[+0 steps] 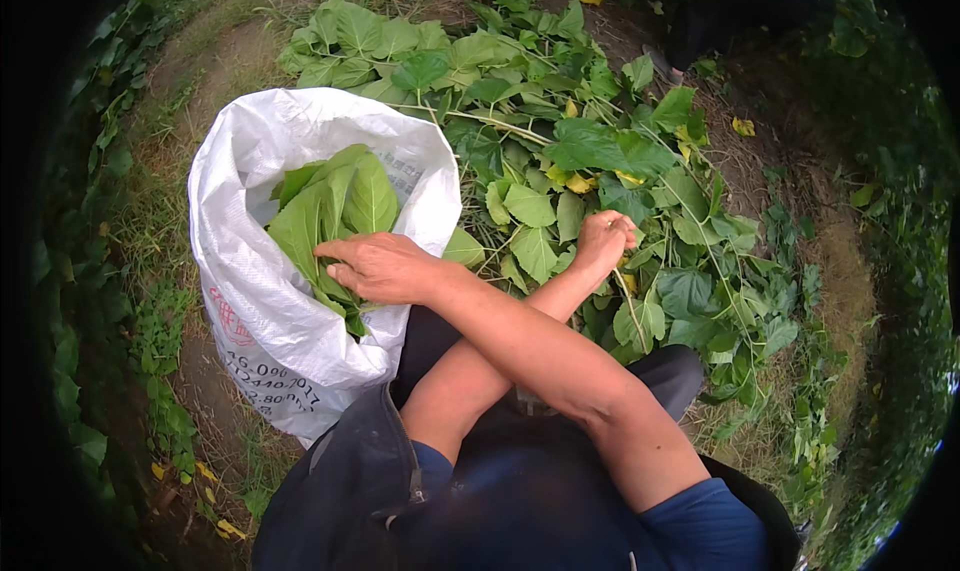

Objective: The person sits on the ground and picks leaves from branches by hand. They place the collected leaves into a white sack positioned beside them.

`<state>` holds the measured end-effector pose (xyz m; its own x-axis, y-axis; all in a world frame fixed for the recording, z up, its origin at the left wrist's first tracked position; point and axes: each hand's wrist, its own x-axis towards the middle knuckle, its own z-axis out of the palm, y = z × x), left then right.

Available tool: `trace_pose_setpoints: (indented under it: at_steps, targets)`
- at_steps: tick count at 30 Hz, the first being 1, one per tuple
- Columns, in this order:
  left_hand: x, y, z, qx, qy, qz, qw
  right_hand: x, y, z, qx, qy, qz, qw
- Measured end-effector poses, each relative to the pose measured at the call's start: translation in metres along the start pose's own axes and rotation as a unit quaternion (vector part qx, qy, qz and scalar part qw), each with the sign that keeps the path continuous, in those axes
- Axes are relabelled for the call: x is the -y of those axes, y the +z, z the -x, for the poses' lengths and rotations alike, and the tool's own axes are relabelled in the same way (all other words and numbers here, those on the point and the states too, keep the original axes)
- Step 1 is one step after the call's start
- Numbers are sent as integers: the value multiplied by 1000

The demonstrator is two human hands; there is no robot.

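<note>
My arms cross, the right forearm over the left. At the mouth of a white woven sack (322, 113), my right hand (379, 267) grips a bunch of broad green leaves (330, 203), its thumb and index finger visible against them. The leaves stand inside the sack's opening. My left hand (604, 239) is a closed fist to the right, above a pile of cut leafy branches (592, 147). A thin bare stem (631, 305) runs down from behind that wrist and appears to be held in the fist; the fingers hide the grip itself.
The sack bears printed writing and leans by my left leg. My right knee (671, 376) is beside the branches. Another person's foot (664, 65) is beyond the pile at upper right. Grass and bare soil (187, 68) surround the pile, with green vines (161, 406) at left.
</note>
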<state>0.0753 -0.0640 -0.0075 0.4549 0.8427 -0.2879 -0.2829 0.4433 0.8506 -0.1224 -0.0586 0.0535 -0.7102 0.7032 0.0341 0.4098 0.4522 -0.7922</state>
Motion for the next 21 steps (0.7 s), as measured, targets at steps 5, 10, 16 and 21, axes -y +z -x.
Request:
trace_pose_setpoints:
  at_steps: [5,10,16,21]
  targets:
    - [-5,2,6,6,3,-33,999,14,-12,19,-210,-13,94,973]
    - [-5,-8,1,4,-13,1,1000,21,-60,110,-425,-80,18,902]
    - [-6,-8,0,22,-14,-7,1000,-71,-96,325,-487,341,101,797]
    - [-34,-2,10,56,-16,72,996,-87,-72,412,-191,527,161,812]
